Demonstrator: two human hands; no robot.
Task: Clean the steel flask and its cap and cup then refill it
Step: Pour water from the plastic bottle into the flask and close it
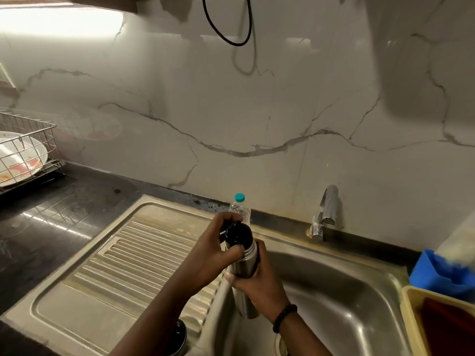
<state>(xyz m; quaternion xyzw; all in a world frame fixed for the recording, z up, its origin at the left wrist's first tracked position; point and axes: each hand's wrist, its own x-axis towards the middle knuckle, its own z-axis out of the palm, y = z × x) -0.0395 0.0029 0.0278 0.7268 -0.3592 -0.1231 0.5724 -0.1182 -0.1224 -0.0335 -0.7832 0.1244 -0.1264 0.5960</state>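
The steel flask (245,265) is held tilted over the left rim of the sink basin (341,301). My right hand (259,283) grips its body from the right. My left hand (213,255) curls around the black cap (239,233) on the flask's neck. A dark round cup (180,335) with a steel rim stands on the drainboard (102,273), partly hidden under my left forearm.
A clear plastic bottle (240,208) with a teal lid stands behind the flask. The chrome tap (325,214) is at the back of the sink. A wire dish rack (25,150) with plates is far left. A blue container (442,273) and a yellow tub (411,317) sit at the right.
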